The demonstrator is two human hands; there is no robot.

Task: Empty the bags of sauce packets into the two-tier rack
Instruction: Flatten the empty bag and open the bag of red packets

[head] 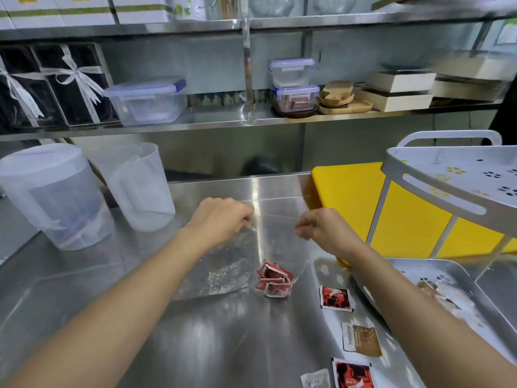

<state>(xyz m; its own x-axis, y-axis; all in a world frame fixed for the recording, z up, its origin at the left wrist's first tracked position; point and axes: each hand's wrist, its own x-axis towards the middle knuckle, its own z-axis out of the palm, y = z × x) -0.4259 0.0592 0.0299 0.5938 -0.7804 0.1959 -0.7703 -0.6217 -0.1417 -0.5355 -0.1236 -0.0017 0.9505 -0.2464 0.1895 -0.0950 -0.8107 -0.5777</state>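
We see the left hand and the right hand held apart above the stainless steel counter. Each pinches one side of the mouth of a clear plastic bag, which trails back towards us and lies partly on the steel. A small clump of red sauce packets appears to sit in the bag's bottom corner, so we judge this bag not yet emptied. The grey perforated two-tier rack stands at the right, close beside the right forearm. Its upper tier shows nothing in the part we can see, while its lower tier holds a few pale and brownish packets, too blurred to name. Four loose flat packets, red-and-black, brown and white, lie on the counter near the rack's lower edge. We would say the task is partly done: the clump has to go into the rack, the strays need gathering, and whether more bags wait we cannot tell.
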